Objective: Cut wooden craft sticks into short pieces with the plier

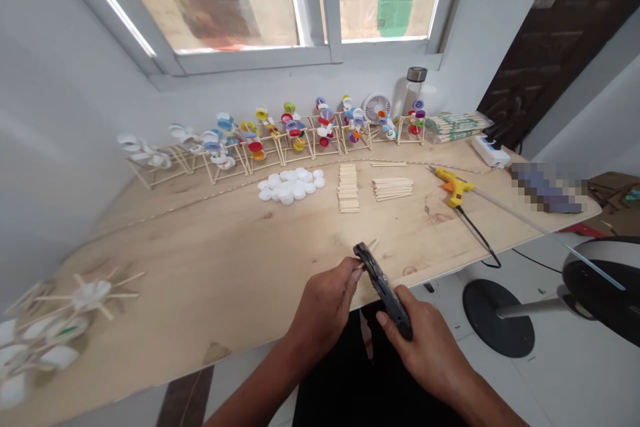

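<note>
At 8 o'clock on the plywood worktop (210,260): one blurred assembly of white bottle caps and craft sticks (65,330), radial in layout, partly cut off by the edge of the view. From 11 to 1 o'clock along the back of the worktop: a long row of finished-looking stick frames (270,147), each carrying bottle caps, white at the left end, mixed colours toward the right. Built so far: that row plus the blurred assembly. Remaining as loose stock: a heap of white bottle caps (290,185) near 12 o'clock, then a stack of craft sticks (349,188) and a second stack (393,188) just to the right, none yet joined into a frame. At 6 o'clock, near the front edge of the worktop: left hand (325,307) and right hand (425,347), both curled closed, not spread, gripping a black hand tool (384,293) between them, left at the upper end, right at the lower end. Exact tool type unreadable; pale sliver of stick (373,245) at the upper tip. At 2 o'clock: yellow hot glue gun (454,187), black cable (480,237) trailing over the worktop edge, long pale rod (525,221) alongside, well apart from both hands.
</note>
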Tool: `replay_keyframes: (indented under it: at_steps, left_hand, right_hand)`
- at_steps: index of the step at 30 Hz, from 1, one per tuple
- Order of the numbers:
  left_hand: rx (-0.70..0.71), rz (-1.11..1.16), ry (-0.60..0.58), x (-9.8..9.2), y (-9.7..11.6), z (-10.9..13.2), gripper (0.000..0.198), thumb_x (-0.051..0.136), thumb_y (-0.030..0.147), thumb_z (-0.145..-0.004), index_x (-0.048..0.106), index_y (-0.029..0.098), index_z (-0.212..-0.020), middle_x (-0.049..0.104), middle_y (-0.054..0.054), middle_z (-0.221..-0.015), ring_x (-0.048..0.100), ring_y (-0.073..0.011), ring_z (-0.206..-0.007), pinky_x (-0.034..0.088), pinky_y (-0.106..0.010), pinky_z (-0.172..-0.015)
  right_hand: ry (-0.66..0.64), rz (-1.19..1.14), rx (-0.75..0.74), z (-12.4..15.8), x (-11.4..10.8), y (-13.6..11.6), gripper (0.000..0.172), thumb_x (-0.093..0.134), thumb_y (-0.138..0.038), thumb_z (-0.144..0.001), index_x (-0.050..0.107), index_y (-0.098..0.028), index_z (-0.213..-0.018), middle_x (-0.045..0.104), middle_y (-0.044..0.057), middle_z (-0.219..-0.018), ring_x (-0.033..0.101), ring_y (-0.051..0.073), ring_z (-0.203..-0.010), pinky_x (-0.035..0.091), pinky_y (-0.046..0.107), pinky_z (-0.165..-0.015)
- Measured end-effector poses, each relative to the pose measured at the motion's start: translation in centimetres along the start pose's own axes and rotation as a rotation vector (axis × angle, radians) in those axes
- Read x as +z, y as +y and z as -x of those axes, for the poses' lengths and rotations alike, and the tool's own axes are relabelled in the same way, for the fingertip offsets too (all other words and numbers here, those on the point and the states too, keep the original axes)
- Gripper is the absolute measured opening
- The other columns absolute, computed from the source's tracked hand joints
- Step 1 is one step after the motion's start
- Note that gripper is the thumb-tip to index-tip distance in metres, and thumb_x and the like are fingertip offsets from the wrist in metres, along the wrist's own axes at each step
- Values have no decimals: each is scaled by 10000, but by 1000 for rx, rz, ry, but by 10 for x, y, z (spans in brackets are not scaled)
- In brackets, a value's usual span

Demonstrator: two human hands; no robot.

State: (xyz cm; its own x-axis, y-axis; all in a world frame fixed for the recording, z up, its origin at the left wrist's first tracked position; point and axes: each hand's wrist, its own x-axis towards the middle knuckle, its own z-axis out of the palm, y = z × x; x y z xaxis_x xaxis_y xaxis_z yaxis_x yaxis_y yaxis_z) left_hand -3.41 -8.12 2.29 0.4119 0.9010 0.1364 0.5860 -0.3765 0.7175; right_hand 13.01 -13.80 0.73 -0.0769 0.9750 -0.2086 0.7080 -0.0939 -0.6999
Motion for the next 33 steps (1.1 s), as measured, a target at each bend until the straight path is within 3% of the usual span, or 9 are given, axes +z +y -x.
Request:
replay_keyframes:
  at_steps: [7,10,13,17,22,26,33]
  left_hand:
    - [-74,-209,37,-4,-20,-10,265,247,309,-910,466,192,-816,519,16,-584,525,-127,-526,362,-218,-529]
    - [-110,-462,-72,3,-23,-33,232,243,286,-908,446,186,-861,575,-14,-623,576,-171,-591,369,-241,-530]
    - [-4,-699,-266,17,-17,-62,232,237,293,-910,431,177,-962,629,-66,-722,613,-228,-678,397,-280,-546]
    - [82,-732,-350,36,-9,-92,215,293,310,-899,424,177,-1006,642,-98,-785,621,-255,-725,431,-322,-594]
    - [107,-762,-413,44,-10,-103,219,346,329,-881,428,173,-1011,641,-107,-805,619,-264,-745,442,-343,-620]
    - [79,-779,-426,37,-18,-101,208,319,324,-886,429,179,-985,640,-103,-829,617,-242,-767,436,-323,-632]
    - [-20,-850,-370,-1,-48,-102,223,245,308,-903,421,181,-956,637,-92,-812,607,-223,-734,414,-308,-629]
  right_hand:
    - [39,-238,30,2,-16,17,158,460,-354,-831,497,-207,-785,540,-21,-667,509,145,-616,385,235,-576]
    - [79,-336,61,4,-21,27,180,470,-378,-827,511,-203,-816,477,-40,-631,450,121,-550,369,220,-519]
    - [99,-401,66,8,-26,34,200,454,-392,-843,501,-200,-811,415,-58,-582,420,106,-505,363,216,-502]
    - [104,-440,108,14,-30,44,236,447,-429,-842,489,-197,-830,386,-71,-529,415,104,-469,363,214,-482]
    - [96,-489,144,16,-31,49,234,454,-429,-833,491,-198,-832,381,-68,-538,417,107,-473,366,208,-466]
    - [87,-517,120,15,-32,50,213,457,-406,-837,493,-196,-830,381,-65,-555,401,103,-479,359,205,-469]
    - [67,-470,79,11,-25,58,233,454,-414,-838,525,-192,-844,412,-46,-602,402,112,-529,366,210,-509]
